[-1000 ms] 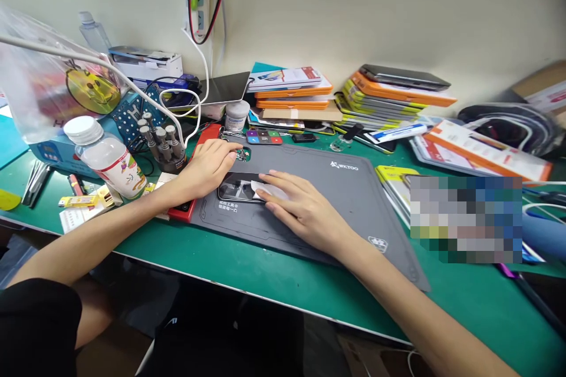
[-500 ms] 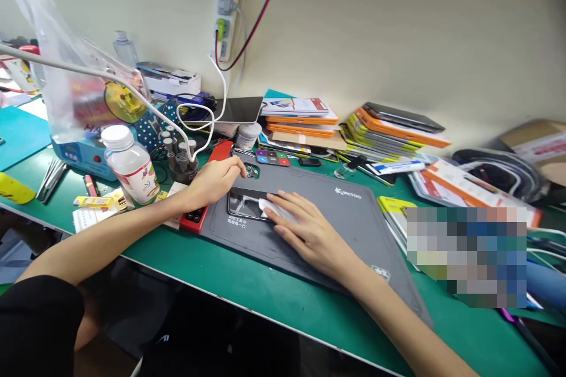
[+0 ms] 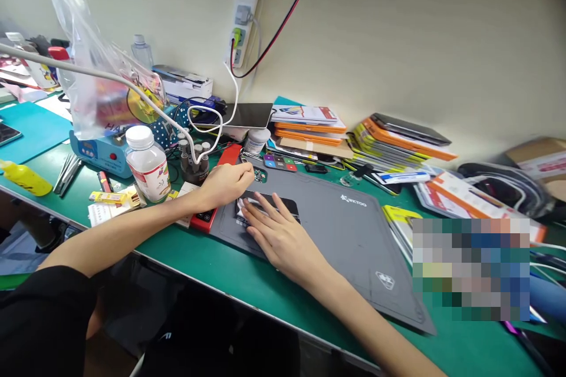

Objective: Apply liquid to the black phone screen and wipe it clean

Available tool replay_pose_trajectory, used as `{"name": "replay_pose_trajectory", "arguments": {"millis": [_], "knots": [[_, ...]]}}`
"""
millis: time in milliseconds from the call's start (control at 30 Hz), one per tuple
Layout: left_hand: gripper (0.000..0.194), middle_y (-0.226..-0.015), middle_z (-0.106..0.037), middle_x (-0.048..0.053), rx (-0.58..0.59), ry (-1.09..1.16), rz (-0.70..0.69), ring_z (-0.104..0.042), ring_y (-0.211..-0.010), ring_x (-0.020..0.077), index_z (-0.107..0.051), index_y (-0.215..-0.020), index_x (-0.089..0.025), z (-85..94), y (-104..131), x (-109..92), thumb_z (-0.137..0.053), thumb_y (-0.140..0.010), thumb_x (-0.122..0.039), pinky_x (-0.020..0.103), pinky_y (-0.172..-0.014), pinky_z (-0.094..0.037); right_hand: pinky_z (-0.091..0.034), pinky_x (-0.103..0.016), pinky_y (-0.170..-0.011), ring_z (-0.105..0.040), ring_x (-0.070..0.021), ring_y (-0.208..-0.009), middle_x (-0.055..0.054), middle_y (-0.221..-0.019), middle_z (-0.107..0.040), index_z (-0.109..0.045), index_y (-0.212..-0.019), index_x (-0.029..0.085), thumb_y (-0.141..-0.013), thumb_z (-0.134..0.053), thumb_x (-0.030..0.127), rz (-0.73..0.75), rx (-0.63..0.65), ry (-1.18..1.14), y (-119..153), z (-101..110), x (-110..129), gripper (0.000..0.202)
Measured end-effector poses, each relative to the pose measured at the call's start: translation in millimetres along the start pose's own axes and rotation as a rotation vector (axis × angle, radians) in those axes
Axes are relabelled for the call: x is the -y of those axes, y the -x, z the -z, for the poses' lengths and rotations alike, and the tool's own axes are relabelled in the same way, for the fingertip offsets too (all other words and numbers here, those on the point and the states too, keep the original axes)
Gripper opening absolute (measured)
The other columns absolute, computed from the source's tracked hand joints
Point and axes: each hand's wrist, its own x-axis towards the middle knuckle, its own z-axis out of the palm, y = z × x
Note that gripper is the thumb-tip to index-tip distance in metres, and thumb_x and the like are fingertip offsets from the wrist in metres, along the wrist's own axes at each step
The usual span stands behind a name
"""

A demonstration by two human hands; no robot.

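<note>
A black phone (image 3: 288,206) lies face up on the grey work mat (image 3: 354,247). My right hand (image 3: 283,241) rests flat over its left part, fingers stretched and spread. Under those fingertips a bit of white wipe (image 3: 241,205) shows at the phone's left end. My left hand (image 3: 227,184) is curled closed just beyond the phone's far left corner, above the red strip (image 3: 203,224) at the mat's edge. What its fingers hold, if anything, is hidden. Small metal parts (image 3: 260,175) sit in a mat recess beside it.
A lidded plastic bottle (image 3: 148,168) and a screwdriver holder (image 3: 194,165) stand left of my left forearm. Stacked boxes (image 3: 309,123) line the wall. A white cable (image 3: 110,76) hangs across the left side. The bench's front edge (image 3: 247,303) runs below my arms.
My right hand has slid left along the phone with the wipe, baring the phone's right end. My left hand stays closed by the phone's left corner. The view has shifted slightly.
</note>
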Motion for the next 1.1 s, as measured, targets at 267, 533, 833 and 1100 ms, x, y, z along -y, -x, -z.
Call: {"name": "replay_pose_trajectory", "arguments": {"millis": [267, 533, 833, 1100], "knots": [[0.034, -0.076, -0.071, 0.001, 0.01, -0.01, 0.004, -0.062, -0.075, 0.0208, -0.067, -0.086, -0.025, -0.2, -0.2, -1.9, -0.039, -0.102, -0.033, 0.03, -0.072, -0.038, -0.04, -0.066, -0.131, -0.038, -0.0335, -0.162, -0.012, -0.165, -0.053, -0.046, -0.166, 0.015, -0.113, -0.044, 0.025, -0.042, -0.003, -0.024, 16.4, 2.4, -12.9, 0.054], [0.033, -0.08, -0.073, 0.0, 0.035, -0.06, 0.033, -0.064, -0.077, 0.02, -0.067, -0.087, -0.026, 2.6, 3.4, -6.0, -0.04, -0.103, -0.034, 0.028, -0.073, -0.041, -0.042, -0.062, -0.13, -0.042, -0.0332, -0.159, -0.009, -0.162, -0.057, -0.034, -0.172, 0.018, -0.112, -0.049, 0.022, 0.076, -0.078, 0.008, 18.0, 0.4, -16.2, 0.061], [0.029, -0.08, -0.072, -0.001, 0.068, -0.031, 0.043, -0.063, -0.079, 0.0209, -0.062, -0.086, -0.026, 2.5, 3.3, -5.2, -0.039, -0.102, -0.034, 0.03, -0.072, -0.038, -0.04, -0.062, -0.132, -0.045, -0.0339, -0.158, -0.01, -0.161, -0.059, -0.038, -0.171, 0.019, -0.112, -0.05, 0.022, 0.095, -0.117, 0.003, 4.0, -7.6, -2.0, 0.06], [0.031, -0.075, -0.07, 0.001, 0.068, -0.01, 0.021, -0.061, -0.072, 0.0211, -0.06, -0.08, -0.025, 1.9, 2.9, -8.5, -0.042, -0.103, -0.033, 0.031, -0.068, -0.035, -0.043, -0.065, -0.129, -0.047, -0.0348, -0.157, -0.01, -0.159, -0.061, -0.038, -0.171, 0.022, -0.111, -0.05, 0.021, 0.017, -0.069, 0.029, 27.5, 7.9, -20.9, 0.062]]}}
